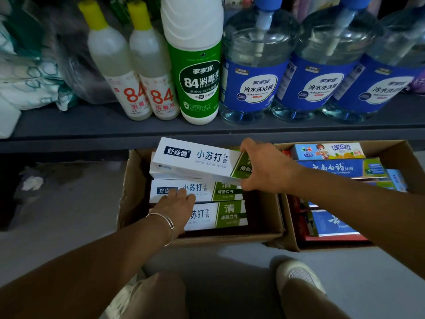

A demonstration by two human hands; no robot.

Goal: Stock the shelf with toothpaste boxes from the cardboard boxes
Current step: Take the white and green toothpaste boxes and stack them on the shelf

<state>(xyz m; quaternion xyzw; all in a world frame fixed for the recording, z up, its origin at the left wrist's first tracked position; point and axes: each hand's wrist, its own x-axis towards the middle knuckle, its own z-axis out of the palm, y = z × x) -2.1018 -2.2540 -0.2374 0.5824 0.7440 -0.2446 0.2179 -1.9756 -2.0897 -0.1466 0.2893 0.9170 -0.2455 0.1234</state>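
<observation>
Head view: right hand (264,168) pinched round one end of a white toothpaste box (197,161), lifted just above the left cardboard box (134,180), probably shelf-bound. Left hand (178,202) spread flat on boxes inside, likely steadying.

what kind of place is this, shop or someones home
Most likely a small shop or its stockroom. A metal shelf holds rows of identical dish soap jugs and disinfectant bottles, and open cardboard boxes on the floor are packed with toothpaste boxes.
</observation>
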